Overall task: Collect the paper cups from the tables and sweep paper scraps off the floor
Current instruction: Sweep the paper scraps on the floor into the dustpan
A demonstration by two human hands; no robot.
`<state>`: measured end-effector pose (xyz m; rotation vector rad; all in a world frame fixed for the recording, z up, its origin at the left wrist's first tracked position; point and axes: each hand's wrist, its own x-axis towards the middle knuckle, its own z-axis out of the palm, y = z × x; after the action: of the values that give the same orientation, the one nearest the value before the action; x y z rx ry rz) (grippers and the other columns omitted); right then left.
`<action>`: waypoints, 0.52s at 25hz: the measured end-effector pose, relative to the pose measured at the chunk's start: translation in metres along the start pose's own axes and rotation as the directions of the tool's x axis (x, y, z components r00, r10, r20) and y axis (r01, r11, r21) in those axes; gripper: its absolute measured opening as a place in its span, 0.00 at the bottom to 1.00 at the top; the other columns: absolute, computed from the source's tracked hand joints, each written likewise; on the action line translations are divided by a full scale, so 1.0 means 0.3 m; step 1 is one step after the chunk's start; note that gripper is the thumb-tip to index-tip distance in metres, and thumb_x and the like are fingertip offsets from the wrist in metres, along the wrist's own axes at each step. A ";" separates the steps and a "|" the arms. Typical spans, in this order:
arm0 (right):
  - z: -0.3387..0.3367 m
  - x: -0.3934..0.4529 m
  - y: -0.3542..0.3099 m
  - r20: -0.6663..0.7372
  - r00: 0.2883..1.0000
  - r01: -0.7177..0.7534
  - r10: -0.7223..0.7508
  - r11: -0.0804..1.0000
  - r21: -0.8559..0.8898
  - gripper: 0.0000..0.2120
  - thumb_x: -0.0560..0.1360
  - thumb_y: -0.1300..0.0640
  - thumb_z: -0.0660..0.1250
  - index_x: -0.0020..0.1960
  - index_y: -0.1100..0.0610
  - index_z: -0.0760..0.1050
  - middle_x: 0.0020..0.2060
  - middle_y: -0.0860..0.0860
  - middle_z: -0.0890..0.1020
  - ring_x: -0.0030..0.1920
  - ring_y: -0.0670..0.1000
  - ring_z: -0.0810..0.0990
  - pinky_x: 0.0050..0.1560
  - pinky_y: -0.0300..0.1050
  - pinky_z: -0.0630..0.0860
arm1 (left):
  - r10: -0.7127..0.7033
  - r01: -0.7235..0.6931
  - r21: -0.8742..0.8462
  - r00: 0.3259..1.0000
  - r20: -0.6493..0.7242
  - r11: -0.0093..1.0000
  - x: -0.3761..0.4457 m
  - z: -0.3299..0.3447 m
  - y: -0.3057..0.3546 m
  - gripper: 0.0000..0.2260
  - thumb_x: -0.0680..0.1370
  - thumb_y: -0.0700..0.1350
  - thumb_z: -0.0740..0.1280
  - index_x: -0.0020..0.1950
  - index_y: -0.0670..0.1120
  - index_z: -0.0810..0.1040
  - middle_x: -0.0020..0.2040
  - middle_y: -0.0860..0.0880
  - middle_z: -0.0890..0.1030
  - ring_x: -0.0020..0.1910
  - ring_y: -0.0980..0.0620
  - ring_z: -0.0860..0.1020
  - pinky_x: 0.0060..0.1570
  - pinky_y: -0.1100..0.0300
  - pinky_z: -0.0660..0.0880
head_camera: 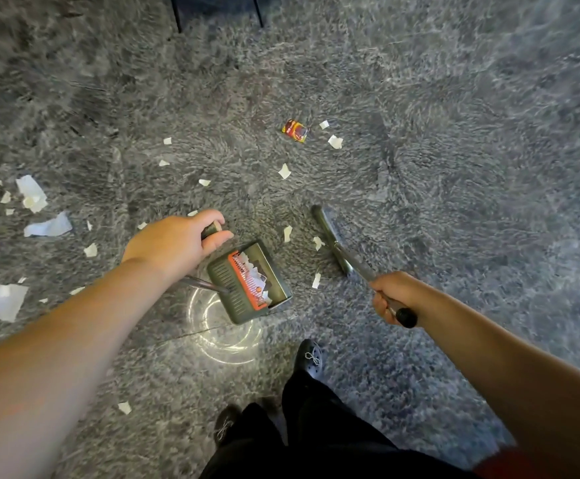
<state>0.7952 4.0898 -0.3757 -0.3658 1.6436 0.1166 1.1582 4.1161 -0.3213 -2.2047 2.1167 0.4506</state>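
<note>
Both hands grip: left hand (174,242) dustpan (249,282) handle, right hand (393,297) broom (333,242).

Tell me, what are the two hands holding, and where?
The left hand grips the dustpan by its handle's top end. The right hand grips the broom near its handle's black end.

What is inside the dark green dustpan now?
Inside the dark green plastic dustpan, white torn paper scraps lie against its orange-red toothed strip. What lies beneath those scraps, and deeper under the ribbed hood, is covered and cannot be seen.
</note>
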 end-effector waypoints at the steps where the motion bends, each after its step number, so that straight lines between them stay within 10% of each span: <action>1: 0.027 0.008 -0.005 0.010 1.000 -0.016 0.016 1.000 -0.014 0.07 0.82 0.60 0.55 0.59 0.58 0.66 0.21 0.52 0.68 0.18 0.48 0.63 0.20 0.36 0.60 | -0.001 0.001 -0.005 1.000 0.002 1.000 0.005 -0.005 -0.012 0.25 0.70 0.72 0.43 0.56 0.62 0.69 0.28 0.55 0.72 0.25 0.54 0.71 0.23 0.63 0.63; 7: 0.200 0.012 0.008 0.058 0.996 -0.067 0.069 0.997 -0.042 0.05 0.81 0.61 0.54 0.51 0.61 0.67 0.21 0.53 0.68 0.18 0.49 0.64 0.20 0.35 0.61 | 0.013 -0.014 0.018 1.000 0.022 1.000 0.050 -0.003 -0.033 0.20 0.74 0.71 0.47 0.55 0.63 0.68 0.27 0.56 0.71 0.25 0.55 0.70 0.24 0.63 0.61; 13: 0.344 -0.071 0.025 0.189 0.981 -0.046 0.054 0.998 -0.045 0.14 0.82 0.60 0.53 0.67 0.57 0.65 0.24 0.51 0.67 0.19 0.47 0.64 0.19 0.34 0.62 | 0.051 -0.052 0.015 0.998 0.026 0.999 0.122 -0.016 -0.064 0.16 0.77 0.69 0.48 0.53 0.62 0.67 0.28 0.54 0.73 0.25 0.52 0.72 0.23 0.63 0.63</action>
<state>0.8923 4.1304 -0.3673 -0.3340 1.4637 0.2164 1.1785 4.0807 -0.3289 -2.1286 2.1607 0.4614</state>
